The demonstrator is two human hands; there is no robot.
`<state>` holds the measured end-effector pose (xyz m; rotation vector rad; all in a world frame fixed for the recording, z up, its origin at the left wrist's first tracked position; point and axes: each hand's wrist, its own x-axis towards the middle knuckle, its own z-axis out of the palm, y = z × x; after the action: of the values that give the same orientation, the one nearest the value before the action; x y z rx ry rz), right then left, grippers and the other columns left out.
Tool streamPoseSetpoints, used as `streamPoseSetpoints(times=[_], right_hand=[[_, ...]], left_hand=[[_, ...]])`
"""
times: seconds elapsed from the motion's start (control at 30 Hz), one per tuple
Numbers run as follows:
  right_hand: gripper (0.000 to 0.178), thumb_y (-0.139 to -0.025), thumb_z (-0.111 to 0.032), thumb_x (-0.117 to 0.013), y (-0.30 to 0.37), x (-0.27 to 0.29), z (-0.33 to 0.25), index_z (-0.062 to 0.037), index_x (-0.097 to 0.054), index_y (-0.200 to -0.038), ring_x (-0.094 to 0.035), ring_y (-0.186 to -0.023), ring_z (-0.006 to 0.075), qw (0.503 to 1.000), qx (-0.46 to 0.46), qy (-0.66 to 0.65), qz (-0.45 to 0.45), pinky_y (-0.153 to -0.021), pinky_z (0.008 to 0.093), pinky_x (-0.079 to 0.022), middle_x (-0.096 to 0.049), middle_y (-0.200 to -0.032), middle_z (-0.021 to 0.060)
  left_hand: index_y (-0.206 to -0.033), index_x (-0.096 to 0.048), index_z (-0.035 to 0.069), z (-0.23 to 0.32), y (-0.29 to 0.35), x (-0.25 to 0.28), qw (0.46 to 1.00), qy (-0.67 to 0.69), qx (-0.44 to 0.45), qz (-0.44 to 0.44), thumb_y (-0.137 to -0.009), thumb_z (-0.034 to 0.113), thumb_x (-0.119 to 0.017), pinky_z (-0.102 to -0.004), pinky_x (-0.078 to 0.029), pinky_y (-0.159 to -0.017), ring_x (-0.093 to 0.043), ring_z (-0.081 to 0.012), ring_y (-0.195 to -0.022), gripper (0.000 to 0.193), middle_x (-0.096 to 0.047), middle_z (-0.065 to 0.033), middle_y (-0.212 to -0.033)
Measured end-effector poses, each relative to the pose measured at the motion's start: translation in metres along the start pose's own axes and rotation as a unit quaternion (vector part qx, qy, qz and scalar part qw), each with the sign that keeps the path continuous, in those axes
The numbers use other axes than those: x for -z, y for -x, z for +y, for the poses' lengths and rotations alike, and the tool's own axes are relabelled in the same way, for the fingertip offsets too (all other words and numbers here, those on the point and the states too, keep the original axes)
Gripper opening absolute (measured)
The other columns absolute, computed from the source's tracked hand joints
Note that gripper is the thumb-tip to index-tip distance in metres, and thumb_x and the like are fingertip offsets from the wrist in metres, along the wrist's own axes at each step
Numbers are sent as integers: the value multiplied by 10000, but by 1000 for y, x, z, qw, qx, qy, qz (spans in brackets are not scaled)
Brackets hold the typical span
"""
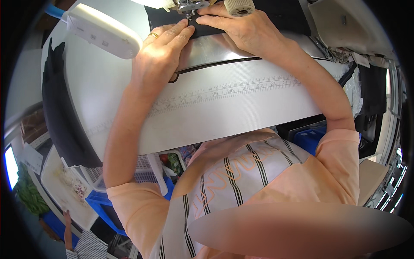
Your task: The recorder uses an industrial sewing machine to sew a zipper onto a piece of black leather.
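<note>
Black cloth under the needle, two hands pressing in

Black cloth (205, 30) takes centre stage, spread at the top of the view, right beneath the metal foot (189, 16) of a sewing machine (189, 5). Left hand (161, 49) comes in palm down, fingers stretched out, tips on the cloth just beside the foot, a gold-coloured ring (153, 35) showing on one finger; that grip is loose, laid flat rather than clamped. Right hand (254, 32) matches it from the other side, and its grip is apart too, two fingertips near the foot with a gap between them, a ridged pale dial (239, 7) covering part of the fingers.

Moving out, a shiny metal plate (211, 52) lies under the cloth's near edge, set into a white desk (241, 112) with a ruler scale (230, 90) curving across it. Over on the left, a white lamp (103, 32) glows along one edge, blue cable (55, 11) at its end, and dark fabric (64, 103) drapes along the desk's rim.

Down below, it's a white lattice basket (148, 170), a blue crate (108, 211), a pale tray (71, 190) and, lower left, another person's striped garment (90, 246).
</note>
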<state>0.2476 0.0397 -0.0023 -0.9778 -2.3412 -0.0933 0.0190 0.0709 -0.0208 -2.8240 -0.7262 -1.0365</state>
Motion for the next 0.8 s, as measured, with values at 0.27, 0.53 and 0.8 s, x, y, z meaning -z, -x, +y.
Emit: streamPoseSetpoints(times=[0.27, 0.53, 0.8], right_hand=[[325, -734, -89, -698, 0, -1, 1, 0, -658, -1045, -627, -955, 277, 1000, 13, 18, -4, -820, 335, -541, -661, -1030, 121], [297, -749, -69, -687, -4, -1, 2, 2, -639, -1034, -630, -1002, 284, 1000, 12, 13, 12, -849, 332, -543, -654, -1039, 138], [229, -747, -44, -682, -4, -2, 2, -3, -642, -969, -632, -979, 280, 999, 32, 28, 26, -838, 325, -545, -658, -1003, 128]], left_hand=[[-1017, -708, 37, -1, 1, 0, 1000, 5, 8, 1, -746, 48, -733, -332, -551, -815, -669, -225, -952, 272, -706, -95, -1082], [-987, -721, 39, -2, -1, -1, 1000, -12, 16, 10, -745, 32, -731, -326, -557, -815, -685, -223, -917, 242, -719, -95, -1050], [-1009, -740, 99, 0, -2, -2, 1000, -7, 19, 17, -788, -20, -644, -307, -569, -782, -698, -205, -931, 269, -727, -59, -1052]])
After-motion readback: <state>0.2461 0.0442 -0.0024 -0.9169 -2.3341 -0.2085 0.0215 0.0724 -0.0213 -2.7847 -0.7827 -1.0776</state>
